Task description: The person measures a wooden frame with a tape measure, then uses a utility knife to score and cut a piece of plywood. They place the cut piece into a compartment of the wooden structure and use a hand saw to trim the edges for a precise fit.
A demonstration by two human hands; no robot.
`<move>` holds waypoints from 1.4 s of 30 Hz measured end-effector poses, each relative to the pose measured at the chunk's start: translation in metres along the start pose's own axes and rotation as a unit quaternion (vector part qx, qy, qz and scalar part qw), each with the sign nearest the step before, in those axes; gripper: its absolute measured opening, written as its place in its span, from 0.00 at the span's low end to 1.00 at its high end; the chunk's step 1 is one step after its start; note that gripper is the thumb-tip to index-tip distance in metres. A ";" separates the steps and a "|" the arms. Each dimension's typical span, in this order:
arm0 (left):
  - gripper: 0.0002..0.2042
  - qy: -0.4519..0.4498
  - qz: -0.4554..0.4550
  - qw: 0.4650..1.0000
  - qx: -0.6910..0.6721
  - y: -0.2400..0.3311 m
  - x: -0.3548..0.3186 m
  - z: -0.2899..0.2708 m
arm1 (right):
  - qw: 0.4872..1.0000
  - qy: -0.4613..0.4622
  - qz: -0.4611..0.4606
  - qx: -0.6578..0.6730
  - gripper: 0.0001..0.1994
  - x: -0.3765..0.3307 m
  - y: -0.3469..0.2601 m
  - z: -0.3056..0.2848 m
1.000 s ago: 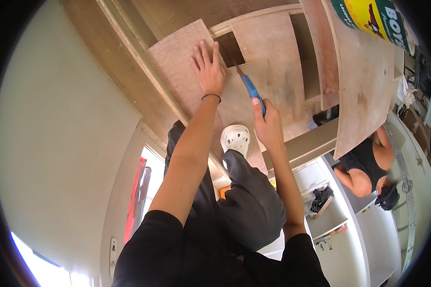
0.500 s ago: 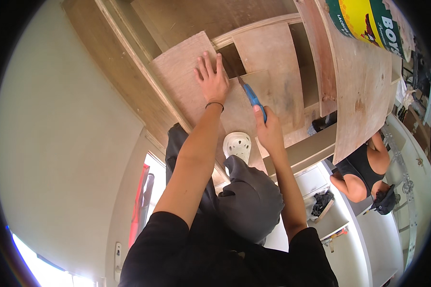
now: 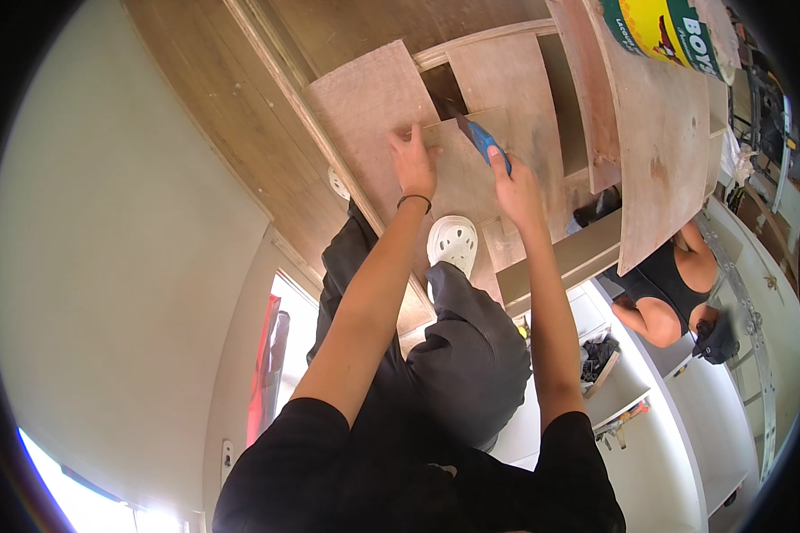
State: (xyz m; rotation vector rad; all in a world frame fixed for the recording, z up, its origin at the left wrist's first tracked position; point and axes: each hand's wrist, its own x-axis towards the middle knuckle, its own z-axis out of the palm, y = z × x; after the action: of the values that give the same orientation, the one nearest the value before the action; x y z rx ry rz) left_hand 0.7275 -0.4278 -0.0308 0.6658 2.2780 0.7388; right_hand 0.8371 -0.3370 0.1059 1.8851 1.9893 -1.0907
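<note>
My right hand (image 3: 517, 188) is wrapped round the blue handle of a handsaw (image 3: 484, 140). Its dark narrow blade points away from me, at the edge of a loose plywood piece (image 3: 471, 173) beside a dark gap. To the left, my left hand (image 3: 415, 166) rests over the plywood with fingers apart and slightly bent, near the lower edge of another light plywood sheet (image 3: 373, 93). Whether its fingertips press on the wood is hard to tell. My foot in a white clog (image 3: 453, 238) stands on the plywood close in front of me.
A wooden rail (image 3: 302, 111) runs along the left, with a brown board beyond. At right rises an upright plywood panel (image 3: 662, 160) with a green and yellow can (image 3: 662, 31) above it. A person in a black top (image 3: 662, 284) works beside a metal ladder (image 3: 745, 302).
My left hand has slid back toward me off the upper plywood sheet, its fingers now bent. The saw stays in my right hand, at a slightly flatter angle. The view has shifted a little.
</note>
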 end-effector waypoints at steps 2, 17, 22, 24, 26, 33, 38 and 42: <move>0.28 0.005 0.001 1.000 -0.012 -0.001 0.000 0.001 | 1.000 -0.004 0.000 -0.012 0.32 -0.001 -0.006 -0.003; 0.19 -0.051 0.033 0.995 0.075 0.003 0.004 -0.012 | 1.000 0.003 -0.010 -0.024 0.30 -0.010 0.003 0.004; 0.23 0.125 0.149 0.972 0.130 0.008 0.053 0.011 | 1.000 -0.007 -0.013 0.002 0.29 -0.008 0.007 0.007; 0.26 0.133 0.131 0.970 0.155 0.005 0.059 0.027 | 0.999 -0.016 -0.023 0.015 0.28 -0.009 0.011 0.007; 0.27 0.135 0.118 0.970 0.165 0.002 0.066 0.039 | 0.999 -0.020 -0.027 0.028 0.28 -0.010 0.016 0.006; 0.28 0.132 0.103 0.971 0.170 -0.002 0.064 0.046 | 0.996 -0.052 -0.005 0.073 0.26 -0.013 0.022 0.006; 0.28 0.127 0.098 0.965 0.207 0.004 0.065 0.043 | 0.994 -0.064 -0.017 0.090 0.22 -0.048 0.042 -0.013; 0.28 0.122 0.093 0.965 0.211 0.004 0.062 0.042 | 0.994 -0.071 -0.005 0.086 0.16 -0.119 0.077 -0.040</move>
State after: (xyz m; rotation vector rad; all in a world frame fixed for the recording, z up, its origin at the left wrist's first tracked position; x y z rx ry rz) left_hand 0.7170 -0.3722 -0.0809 1.0461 2.6586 0.4364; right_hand 0.9424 -0.4116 0.1765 1.8209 1.8829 -1.3984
